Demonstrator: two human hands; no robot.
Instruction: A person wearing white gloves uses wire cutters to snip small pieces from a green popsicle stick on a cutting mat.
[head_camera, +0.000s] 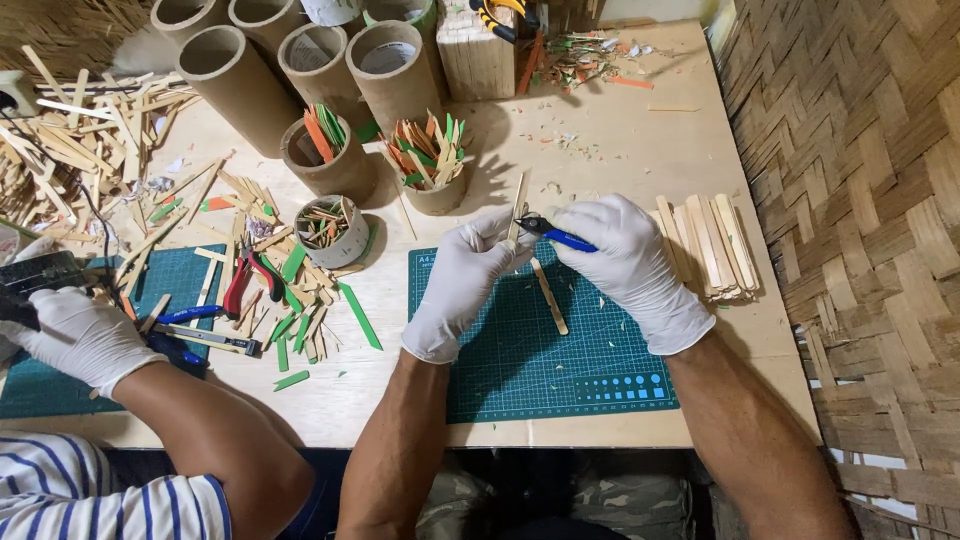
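My gloved left hand (462, 285) pinches an upright stick (516, 212) above the green mat (540, 370). My right hand (628, 262) grips blue cutters (553, 233), tips meeting the stick. Another stick (549, 296) lies on the mat.

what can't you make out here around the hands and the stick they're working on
- Head view: the cutter's jaws, too small to show whether they bite the stick.
- The stick's lower end, hidden inside the left hand.
- The cutter's handles, buried in the right hand.
- A co-worker's gloved hand, cut off by the left edge.
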